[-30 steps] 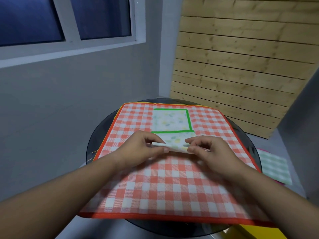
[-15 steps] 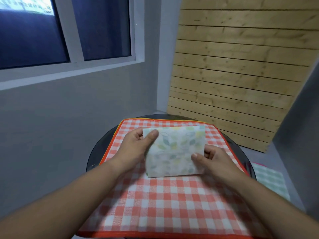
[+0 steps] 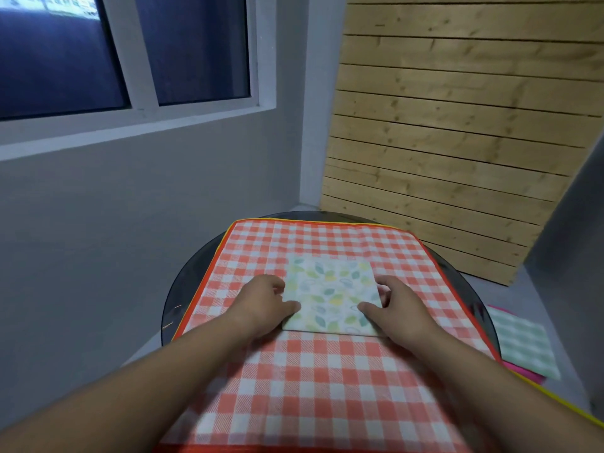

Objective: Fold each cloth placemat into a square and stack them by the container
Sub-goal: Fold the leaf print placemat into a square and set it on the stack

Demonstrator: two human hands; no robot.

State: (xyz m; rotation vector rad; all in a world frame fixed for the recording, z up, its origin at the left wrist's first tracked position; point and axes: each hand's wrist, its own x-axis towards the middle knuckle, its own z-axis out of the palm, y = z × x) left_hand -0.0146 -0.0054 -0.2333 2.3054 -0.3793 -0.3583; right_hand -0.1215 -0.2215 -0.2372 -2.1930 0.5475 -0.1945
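Red checked placemat [image 3: 327,387] lies flat and unfolded over the round glass worktop [image 3: 183,295]. Leaf-print placemat [image 3: 330,295] sits on it at centre, already down to a small square. Left hand [image 3: 261,305] pinches its 9 o'clock edge, right hand [image 3: 402,308] its 3 o'clock edge, thumbs on top. My read: this fold is done, stacking isn't. Green checked cloth [image 3: 519,341] lies folded at 4 o'clock, off the worktop. Container: can't identify. No readable writing.

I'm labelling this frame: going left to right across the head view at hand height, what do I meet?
left hand → leaf-print folded placemat → right hand → green checked placemat
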